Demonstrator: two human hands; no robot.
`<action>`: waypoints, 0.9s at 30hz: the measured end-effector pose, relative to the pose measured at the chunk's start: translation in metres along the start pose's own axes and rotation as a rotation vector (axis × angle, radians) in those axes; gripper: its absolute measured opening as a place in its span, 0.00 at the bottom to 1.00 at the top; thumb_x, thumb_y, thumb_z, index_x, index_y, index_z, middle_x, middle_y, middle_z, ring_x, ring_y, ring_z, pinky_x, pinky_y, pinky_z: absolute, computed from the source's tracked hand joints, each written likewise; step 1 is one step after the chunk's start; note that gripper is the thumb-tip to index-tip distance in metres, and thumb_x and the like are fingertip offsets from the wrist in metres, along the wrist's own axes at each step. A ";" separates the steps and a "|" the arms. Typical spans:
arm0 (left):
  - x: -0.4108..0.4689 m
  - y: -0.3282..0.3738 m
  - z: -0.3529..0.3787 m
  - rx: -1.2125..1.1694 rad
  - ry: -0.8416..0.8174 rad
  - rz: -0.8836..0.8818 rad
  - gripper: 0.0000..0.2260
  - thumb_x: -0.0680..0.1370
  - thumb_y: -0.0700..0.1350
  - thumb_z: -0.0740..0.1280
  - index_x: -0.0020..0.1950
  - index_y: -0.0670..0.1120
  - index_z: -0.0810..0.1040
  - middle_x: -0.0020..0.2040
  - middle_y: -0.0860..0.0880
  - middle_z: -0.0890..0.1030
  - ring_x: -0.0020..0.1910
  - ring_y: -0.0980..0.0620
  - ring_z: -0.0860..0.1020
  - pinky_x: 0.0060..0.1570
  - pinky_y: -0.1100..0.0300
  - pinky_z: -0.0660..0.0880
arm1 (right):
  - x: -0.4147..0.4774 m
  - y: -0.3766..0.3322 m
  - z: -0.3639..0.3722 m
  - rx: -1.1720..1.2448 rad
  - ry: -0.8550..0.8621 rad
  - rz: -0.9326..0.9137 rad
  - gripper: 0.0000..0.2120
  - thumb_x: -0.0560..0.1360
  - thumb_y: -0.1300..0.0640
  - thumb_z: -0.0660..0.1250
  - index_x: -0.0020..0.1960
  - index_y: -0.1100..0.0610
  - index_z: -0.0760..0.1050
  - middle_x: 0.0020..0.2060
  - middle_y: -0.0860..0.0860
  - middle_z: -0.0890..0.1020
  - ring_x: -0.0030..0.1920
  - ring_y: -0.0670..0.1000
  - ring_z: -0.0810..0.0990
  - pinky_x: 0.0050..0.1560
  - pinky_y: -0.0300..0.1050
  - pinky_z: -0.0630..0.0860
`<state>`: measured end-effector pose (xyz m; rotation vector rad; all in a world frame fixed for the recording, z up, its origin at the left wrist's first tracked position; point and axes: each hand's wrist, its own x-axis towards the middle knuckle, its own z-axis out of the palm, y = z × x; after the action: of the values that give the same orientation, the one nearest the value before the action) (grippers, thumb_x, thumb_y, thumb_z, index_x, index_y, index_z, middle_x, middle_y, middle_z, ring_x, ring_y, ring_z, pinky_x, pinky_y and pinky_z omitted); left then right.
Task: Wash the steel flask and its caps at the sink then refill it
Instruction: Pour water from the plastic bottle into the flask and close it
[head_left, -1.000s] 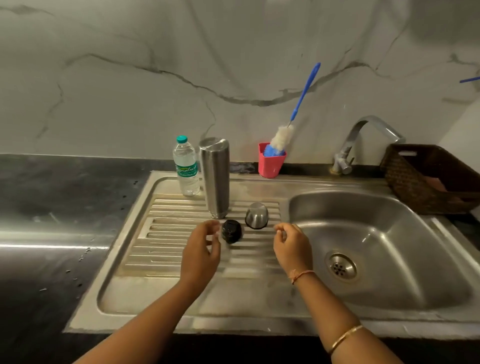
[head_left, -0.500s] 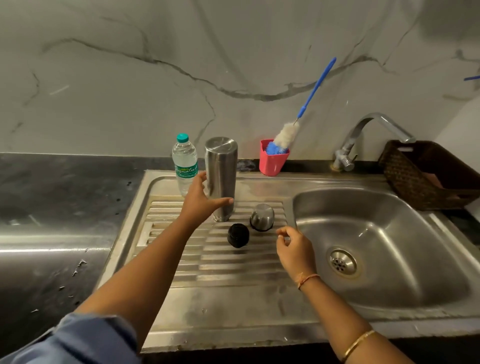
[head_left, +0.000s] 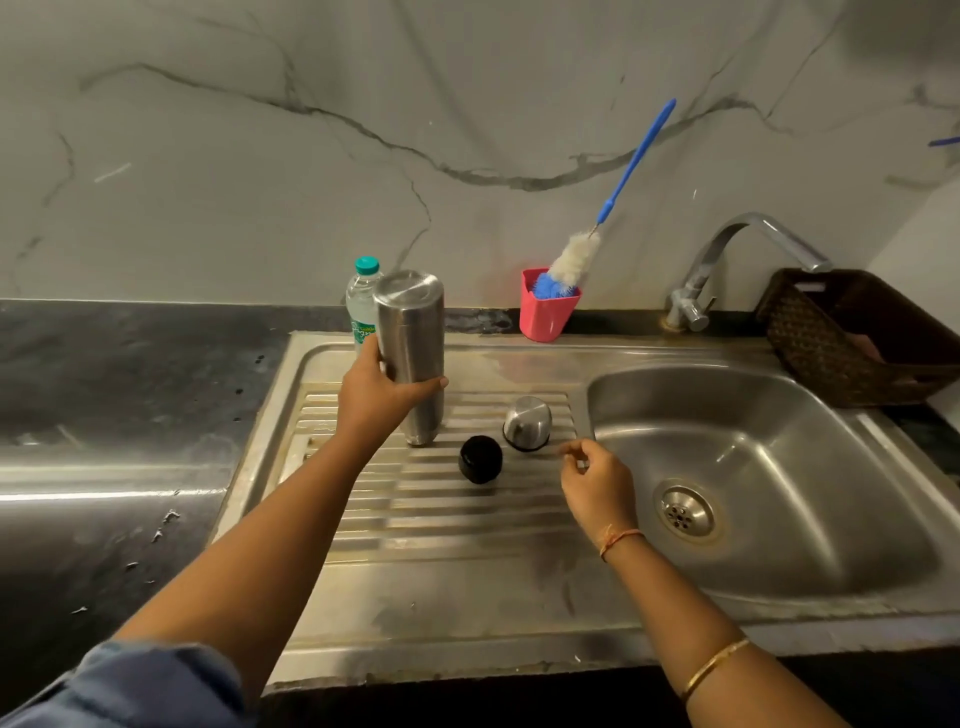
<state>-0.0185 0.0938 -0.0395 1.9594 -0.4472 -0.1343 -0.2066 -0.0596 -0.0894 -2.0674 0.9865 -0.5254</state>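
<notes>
The steel flask (head_left: 413, 332) stands upside down on the ribbed drainboard (head_left: 441, 519). My left hand (head_left: 376, 395) grips its lower body, thumb across the front. A black inner cap (head_left: 480, 459) and a steel outer cap (head_left: 527, 423) lie on the ribs just right of the flask. My right hand (head_left: 597, 480) hovers near the steel cap with loosely curled fingers and holds nothing. A clear plastic water bottle (head_left: 361, 306) with a teal lid stands behind the flask, partly hidden by it.
The sink basin (head_left: 769, 467) with its drain lies to the right, under a steel tap (head_left: 727, 260). A pink cup (head_left: 545, 312) holds a blue-handled bottle brush (head_left: 613, 208) against the marble wall. A brown woven basket (head_left: 852, 338) sits far right. Dark counter (head_left: 114, 415) at left.
My left hand went from beside the black cap up to the flask and closed round it. The right hand stayed near the steel cap.
</notes>
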 end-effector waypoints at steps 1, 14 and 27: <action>-0.007 -0.001 -0.006 -0.012 0.024 -0.004 0.31 0.65 0.51 0.79 0.63 0.50 0.68 0.53 0.55 0.74 0.53 0.53 0.74 0.49 0.58 0.73 | 0.000 -0.001 0.000 0.017 -0.007 0.011 0.08 0.76 0.63 0.62 0.49 0.58 0.79 0.40 0.53 0.80 0.39 0.51 0.76 0.39 0.40 0.71; -0.089 -0.019 -0.032 -0.436 0.225 -0.333 0.32 0.64 0.51 0.79 0.63 0.49 0.70 0.56 0.49 0.79 0.54 0.48 0.79 0.51 0.47 0.79 | -0.018 -0.039 0.018 0.347 -0.501 0.034 0.08 0.73 0.58 0.69 0.51 0.54 0.74 0.42 0.52 0.77 0.42 0.49 0.79 0.37 0.41 0.79; -0.149 0.013 0.014 -1.069 0.175 -0.739 0.31 0.72 0.53 0.72 0.69 0.41 0.67 0.60 0.36 0.77 0.51 0.40 0.80 0.40 0.53 0.82 | -0.043 -0.048 -0.040 0.535 -0.670 -0.196 0.18 0.68 0.57 0.76 0.55 0.56 0.75 0.49 0.54 0.82 0.47 0.52 0.82 0.41 0.46 0.81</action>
<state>-0.1634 0.1323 -0.0495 0.9670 0.4356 -0.5410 -0.2352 -0.0249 -0.0286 -1.6674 0.2150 -0.1356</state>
